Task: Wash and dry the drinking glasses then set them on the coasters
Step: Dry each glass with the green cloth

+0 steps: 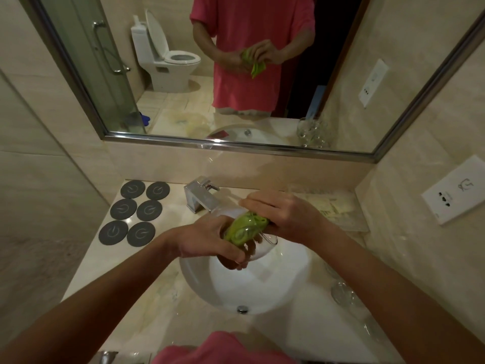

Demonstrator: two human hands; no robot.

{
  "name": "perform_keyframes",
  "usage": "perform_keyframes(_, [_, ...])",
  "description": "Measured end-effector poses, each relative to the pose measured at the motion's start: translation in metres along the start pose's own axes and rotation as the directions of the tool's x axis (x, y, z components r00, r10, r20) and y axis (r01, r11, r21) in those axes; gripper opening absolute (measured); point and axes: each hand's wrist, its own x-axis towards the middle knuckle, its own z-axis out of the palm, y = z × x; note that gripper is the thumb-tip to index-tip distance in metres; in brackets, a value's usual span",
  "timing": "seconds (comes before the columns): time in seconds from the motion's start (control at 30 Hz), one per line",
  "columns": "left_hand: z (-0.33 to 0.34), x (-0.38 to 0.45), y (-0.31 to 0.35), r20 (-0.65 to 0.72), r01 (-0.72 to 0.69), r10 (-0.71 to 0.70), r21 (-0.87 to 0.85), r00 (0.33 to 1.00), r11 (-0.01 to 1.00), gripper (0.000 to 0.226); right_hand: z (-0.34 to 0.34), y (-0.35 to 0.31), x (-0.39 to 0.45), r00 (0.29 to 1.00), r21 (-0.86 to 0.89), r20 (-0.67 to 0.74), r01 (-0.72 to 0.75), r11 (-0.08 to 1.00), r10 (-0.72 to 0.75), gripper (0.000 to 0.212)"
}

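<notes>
Over the white sink my left hand grips a clear drinking glass lying on its side, its rim toward my right. A green cloth is stuffed inside the glass. My right hand holds the cloth's end at the glass's mouth, fingers curled over it. Several dark round coasters lie in two columns on the counter to the left, all bare. More clear glasses stand on the counter at the right of the sink.
A chrome tap stands behind the sink, no water running. A clear tray with paper packets sits at the back right. The mirror above reflects a person and the room. A wall socket plate is on the right wall.
</notes>
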Motion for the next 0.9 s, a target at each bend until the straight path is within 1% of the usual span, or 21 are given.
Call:
perform_keyframes(0.07, [0.000, 0.001, 0.003, 0.115, -0.001, 0.006, -0.038, 0.993, 0.999, 0.051, -0.005, 0.003, 0.003, 0.999, 0.042, 0.020, 0.039, 0.998, -0.040, 0.033])
perform_keyframes(0.13, [-0.001, 0.004, 0.001, 0.147, -0.001, 0.004, -0.022, 0.989, 1.000, 0.061, -0.006, 0.004, 0.004, 0.997, 0.111, 0.070, 0.009, 0.994, -0.017, 0.033])
perform_keyframes(0.17, [-0.001, 0.004, -0.001, 0.129, 0.006, -0.003, -0.018, 0.992, 1.000, 0.064, -0.007, 0.005, 0.004, 0.994, 0.154, 0.111, -0.031, 0.988, 0.013, 0.032])
perform_keyframes(0.2, [0.000, 0.004, -0.001, 0.099, 0.011, -0.009, -0.014, 0.995, 1.000, 0.063, -0.007, 0.005, 0.004, 0.982, 0.197, 0.173, -0.104, 0.975, 0.070, 0.030])
perform_keyframes(0.23, [0.001, 0.003, -0.001, 0.059, 0.011, -0.011, -0.002, 0.998, 1.000, 0.058, -0.010, 0.004, 0.005, 0.949, 0.230, 0.268, -0.231, 0.945, 0.167, 0.024])
perform_keyframes(0.27, [0.002, 0.003, 0.000, 0.004, 0.005, -0.005, 0.028, 1.000, 1.000, 0.050, -0.012, 0.004, 0.007, 0.878, 0.225, 0.369, -0.402, 0.888, 0.304, 0.012])
perform_keyframes(0.3, [0.002, 0.002, 0.001, -0.068, -0.005, 0.010, 0.080, 0.998, 0.997, 0.042, -0.013, 0.006, 0.008, 0.766, 0.184, 0.477, -0.567, 0.803, 0.431, 0.007])
perform_keyframes(0.33, [0.002, 0.002, 0.002, -0.139, -0.018, 0.039, 0.149, 0.990, 0.989, 0.040, -0.013, 0.006, 0.010, 0.649, 0.130, 0.544, -0.691, 0.711, 0.532, 0.020])
perform_keyframes(0.37, [0.001, 0.003, 0.003, -0.195, -0.039, 0.087, 0.239, 0.977, 0.970, 0.042, -0.011, 0.005, 0.009, 0.552, 0.084, 0.585, -0.770, 0.633, 0.594, 0.028])
perform_keyframes(0.4, [-0.001, 0.004, 0.004, -0.224, -0.068, 0.150, 0.335, 0.963, 0.940, 0.047, -0.009, 0.004, 0.009, 0.472, 0.058, 0.615, -0.826, 0.561, 0.631, 0.030])
perform_keyframes(0.47, [-0.003, 0.006, 0.002, -0.230, -0.136, 0.273, 0.478, 0.934, 0.868, 0.061, -0.006, 0.001, 0.009, 0.342, 0.072, 0.676, -0.912, 0.404, 0.653, 0.036])
perform_keyframes(0.53, [-0.003, 0.007, -0.003, -0.245, -0.169, 0.355, 0.556, 0.902, 0.814, 0.070, -0.005, 0.001, 0.005, 0.198, 0.074, 0.752, -0.973, 0.217, 0.629, 0.051])
perform_keyframes(0.57, [-0.002, 0.009, -0.005, -0.259, -0.170, 0.388, 0.596, 0.884, 0.785, 0.072, -0.006, 0.001, 0.004, 0.151, 0.054, 0.777, -0.983, 0.174, 0.611, 0.053])
perform_keyframes(0.6, [-0.001, 0.011, -0.008, -0.269, -0.166, 0.416, 0.633, 0.869, 0.756, 0.073, -0.007, 0.002, 0.004, 0.134, 0.041, 0.785, -0.985, 0.165, 0.604, 0.054])
perform_keyframes(0.63, [-0.001, 0.013, -0.011, -0.280, -0.158, 0.436, 0.660, 0.855, 0.734, 0.074, -0.007, 0.003, 0.003, 0.147, 0.056, 0.776, -0.985, 0.166, 0.613, 0.055])
perform_keyframes(0.67, [0.000, 0.014, -0.014, -0.296, -0.147, 0.452, 0.679, 0.842, 0.719, 0.075, -0.007, 0.003, 0.001, 0.182, 0.087, 0.756, -0.980, 0.179, 0.628, 0.056])
perform_keyframes(0.7, [0.000, 0.016, -0.015, -0.317, -0.138, 0.473, 0.695, 0.822, 0.706, 0.077, -0.007, 0.001, 0.000, 0.222, 0.130, 0.729, -0.974, 0.187, 0.648, 0.052])
perform_keyframes(0.73, [0.001, 0.016, -0.016, -0.335, -0.134, 0.499, 0.711, 0.799, 0.691, 0.079, -0.007, 0.000, 0.000, 0.256, 0.170, 0.703, -0.966, 0.193, 0.664, 0.044])
perform_keyframes(0.77, [0.001, 0.017, -0.016, -0.347, -0.132, 0.529, 0.729, 0.775, 0.671, 0.080, -0.009, -0.003, 0.000, 0.279, 0.207, 0.684, -0.960, 0.187, 0.674, 0.036])
perform_keyframes(0.83, [0.003, 0.019, -0.016, -0.355, -0.123, 0.573, 0.765, 0.738, 0.632, 0.083, -0.008, -0.006, 0.000, 0.323, 0.265, 0.653, -0.945, 0.192, 0.685, 0.028])
perform_keyframes(0.9, [0.004, 0.019, -0.013, -0.352, -0.132, 0.577, 0.763, 0.737, 0.633, 0.085, -0.005, -0.009, -0.001, 0.373, 0.328, 0.587, -0.921, 0.211, 0.719, 0.024])
